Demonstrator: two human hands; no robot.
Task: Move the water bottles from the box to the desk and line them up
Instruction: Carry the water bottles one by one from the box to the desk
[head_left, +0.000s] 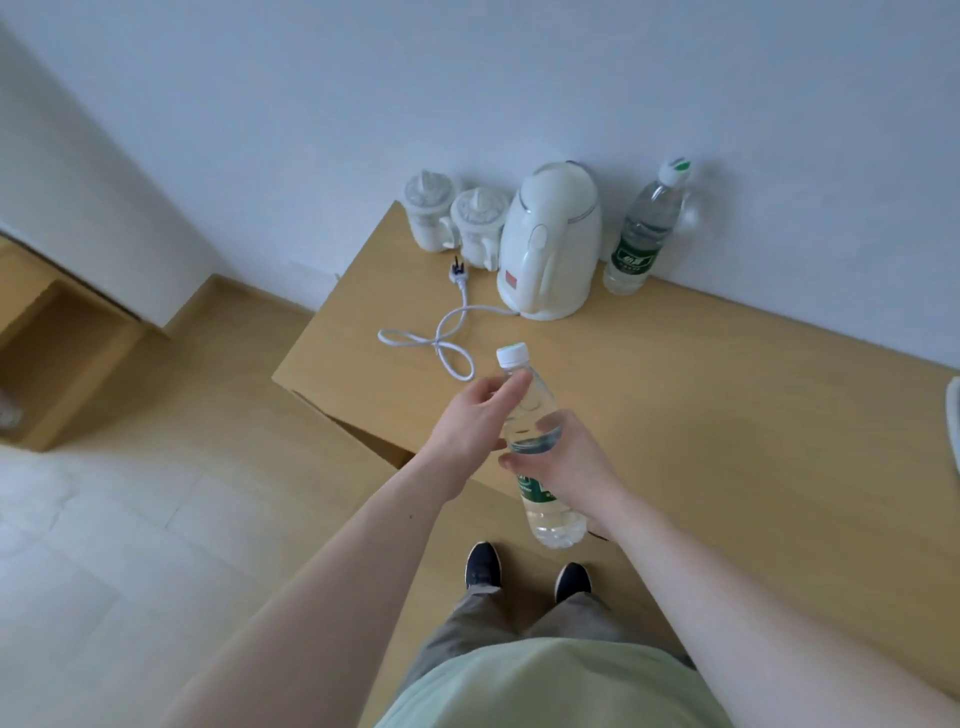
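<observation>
A clear water bottle (532, 415) with a white cap and green label hangs in the air over the near edge of the wooden desk (727, 405). My right hand (563, 465) grips it round the middle. My left hand (475, 431) holds its upper part with fingers near the neck. A second, same-looking water bottle (644, 228) stands upright at the back of the desk against the wall, to the right of the kettle. No box is in view.
A white electric kettle (550, 244) stands at the desk's back, its cord and plug (447, 332) looped across the left part. Two white lidded cups (457, 223) stand left of it. A white object (953, 426) shows at the right edge. My feet stand below the desk.
</observation>
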